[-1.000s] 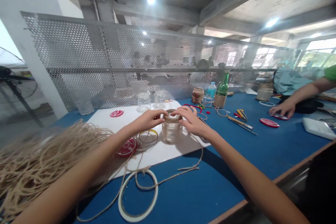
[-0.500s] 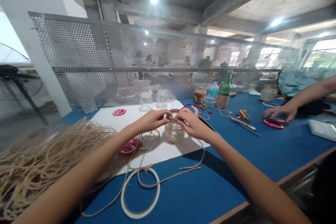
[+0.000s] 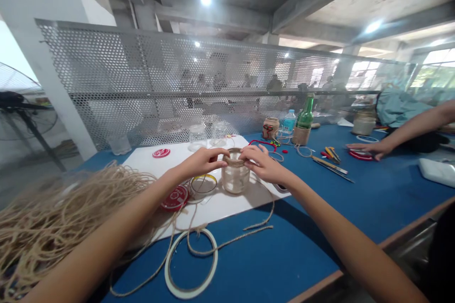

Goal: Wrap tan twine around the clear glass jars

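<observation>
Blue tabletop point(image 3: 266, 265); left hand point(image 3: 205, 161), right hand point(image 3: 265, 164) in fingertip grip on round glass jar point(image 3: 235, 180)

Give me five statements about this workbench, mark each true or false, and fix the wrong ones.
1. The left hand and the right hand are both at the mouth of a glass jar. True.
2. The heap of twine lies to the right of that jar. False: the heap of twine is on the left.
3. The green bottle stands upright, its lower part inside a brown covering. True.
4. The white ring stands on its edge. False: the white ring lies flat on the blue table.
5. Another person's hand is at a red lid. True.
</observation>
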`<action>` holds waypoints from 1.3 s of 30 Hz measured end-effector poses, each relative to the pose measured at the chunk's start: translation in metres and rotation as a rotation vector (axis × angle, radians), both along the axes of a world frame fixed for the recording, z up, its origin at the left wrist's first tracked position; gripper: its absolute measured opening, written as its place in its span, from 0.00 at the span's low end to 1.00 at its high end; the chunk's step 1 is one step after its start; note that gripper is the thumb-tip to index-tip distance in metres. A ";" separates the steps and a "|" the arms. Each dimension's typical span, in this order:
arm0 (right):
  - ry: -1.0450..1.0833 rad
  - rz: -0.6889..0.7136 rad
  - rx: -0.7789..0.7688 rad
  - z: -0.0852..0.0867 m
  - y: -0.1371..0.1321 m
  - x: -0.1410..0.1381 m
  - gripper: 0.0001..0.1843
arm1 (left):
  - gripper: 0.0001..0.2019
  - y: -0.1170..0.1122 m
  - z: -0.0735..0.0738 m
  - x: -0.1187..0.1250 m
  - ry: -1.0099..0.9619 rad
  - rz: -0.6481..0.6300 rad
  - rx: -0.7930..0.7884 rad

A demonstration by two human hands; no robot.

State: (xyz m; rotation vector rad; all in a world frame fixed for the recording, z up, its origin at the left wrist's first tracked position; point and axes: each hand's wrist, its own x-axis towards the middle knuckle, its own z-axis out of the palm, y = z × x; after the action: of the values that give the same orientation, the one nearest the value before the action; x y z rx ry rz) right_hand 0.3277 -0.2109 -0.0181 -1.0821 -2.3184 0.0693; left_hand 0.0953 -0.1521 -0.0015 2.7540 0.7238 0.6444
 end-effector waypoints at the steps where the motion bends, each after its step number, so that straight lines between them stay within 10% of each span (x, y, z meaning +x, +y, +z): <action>1: 0.004 -0.001 0.006 -0.001 0.000 0.000 0.10 | 0.16 0.000 0.000 0.000 0.000 0.008 -0.005; 39: -0.069 -0.075 0.054 0.001 -0.005 -0.005 0.09 | 0.28 0.003 0.006 -0.016 0.111 -0.002 -0.031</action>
State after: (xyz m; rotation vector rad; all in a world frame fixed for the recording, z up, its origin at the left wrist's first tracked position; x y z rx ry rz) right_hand 0.3223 -0.2158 -0.0174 -1.1592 -2.3241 -0.0605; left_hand 0.0796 -0.1487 0.0046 2.7797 0.7472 0.4790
